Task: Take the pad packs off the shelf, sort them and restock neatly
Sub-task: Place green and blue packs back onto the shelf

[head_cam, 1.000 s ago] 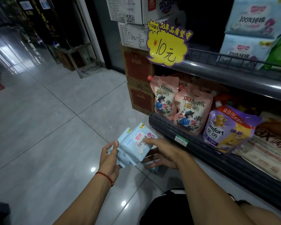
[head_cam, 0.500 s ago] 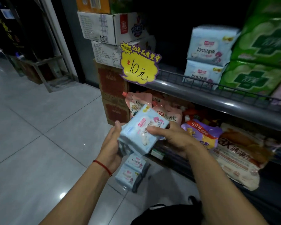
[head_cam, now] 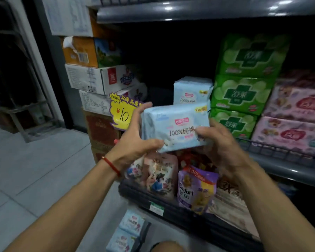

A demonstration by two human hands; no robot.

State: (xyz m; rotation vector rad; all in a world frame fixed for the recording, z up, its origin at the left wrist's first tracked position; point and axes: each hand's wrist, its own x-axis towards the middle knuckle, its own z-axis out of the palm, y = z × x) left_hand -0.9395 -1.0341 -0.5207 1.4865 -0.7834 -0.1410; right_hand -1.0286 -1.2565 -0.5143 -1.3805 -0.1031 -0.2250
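Both my hands hold a light blue pad pack [head_cam: 175, 126] in front of the middle shelf. My left hand [head_cam: 135, 140] grips its left end, fingers over the top edge and thumb under the bottom. My right hand [head_cam: 220, 148] pinches its lower right corner. Behind it another light blue pad pack [head_cam: 191, 90] stands on the shelf [head_cam: 287, 168], with dark open space to its left. Two more blue pad packs [head_cam: 127, 231] lie on the floor by my knee.
Green packs [head_cam: 244, 86] and pink packs [head_cam: 295, 117] fill the shelf to the right. Refill pouches [head_cam: 196, 188] crowd the lower shelf. Stacked cartons [head_cam: 98, 79] stand to the left, with a yellow price tag [head_cam: 122, 111]. Grey tiled floor [head_cam: 35, 170] lies on the left.
Both hands have lifted the blue pack from waist height up to the middle shelf level and turned it face-on. The view has tilted up toward the shelf.
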